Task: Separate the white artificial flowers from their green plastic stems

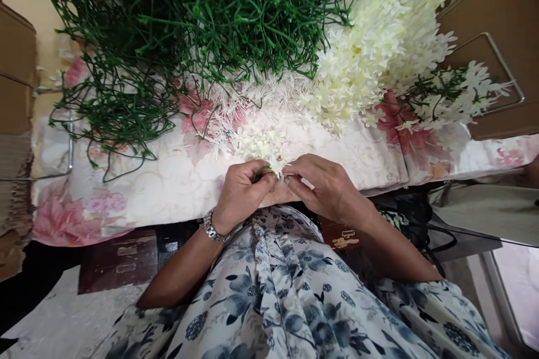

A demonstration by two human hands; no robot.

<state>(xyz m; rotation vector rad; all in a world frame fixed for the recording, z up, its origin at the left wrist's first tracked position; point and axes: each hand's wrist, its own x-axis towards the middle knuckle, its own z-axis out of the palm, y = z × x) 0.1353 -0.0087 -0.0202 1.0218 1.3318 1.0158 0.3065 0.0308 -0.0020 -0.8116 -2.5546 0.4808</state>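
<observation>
Close together at the front edge of the table, both hands meet over a small artificial white flower (278,164). My left hand (244,193), with a metal watch on the wrist, pinches a green plastic stem whose tip shows by the thumb. My right hand (326,185) is closed, its thumb and fingertips at the flower's petals. Just beyond the fingertips lies a small heap of loose white flowers (259,143). White thread-like pieces (269,92) are spread behind that heap. Part of the stem is hidden inside my left fingers.
A big pile of green plastic stems (219,17) fills the back, with a smaller bunch of stems (122,118) at left. Cream-white flowers (370,56) are heaped at right, beside finished-looking flower sprays (458,95). Cardboard boxes (492,22) flank the floral tablecloth (168,190).
</observation>
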